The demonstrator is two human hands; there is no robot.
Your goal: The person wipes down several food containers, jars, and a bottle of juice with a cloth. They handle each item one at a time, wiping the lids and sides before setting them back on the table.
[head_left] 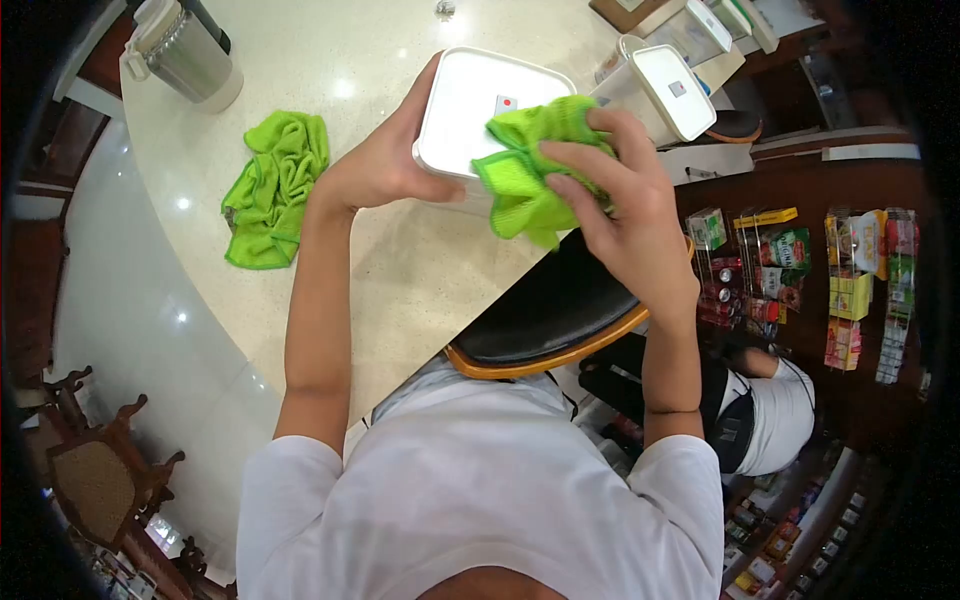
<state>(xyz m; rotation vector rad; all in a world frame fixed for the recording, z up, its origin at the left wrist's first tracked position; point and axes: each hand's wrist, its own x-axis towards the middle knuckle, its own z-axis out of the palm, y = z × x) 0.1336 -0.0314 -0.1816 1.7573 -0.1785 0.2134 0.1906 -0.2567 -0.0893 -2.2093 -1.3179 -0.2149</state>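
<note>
My left hand (395,160) grips the left side of a plastic container with a white lid (470,105), its thumb along the near edge. The container is held up over the counter, lid facing me. In my right hand (625,190) is a bunched bright green cloth (540,170), its folds pressed against the right part of the lid. A small label with a red dot shows on the lid beside the cloth. Most of the container's body is hidden below the lid. Left of my left forearm, a second green cloth (278,190) lies crumpled on the pale counter (400,290).
A steel jug (190,60) stands at the far left. Another white-lidded container (672,90) is at the right. A black-seated chair (550,300) touches the counter's near edge. A person in white (775,410) is at the right, near hanging snack packets (785,250).
</note>
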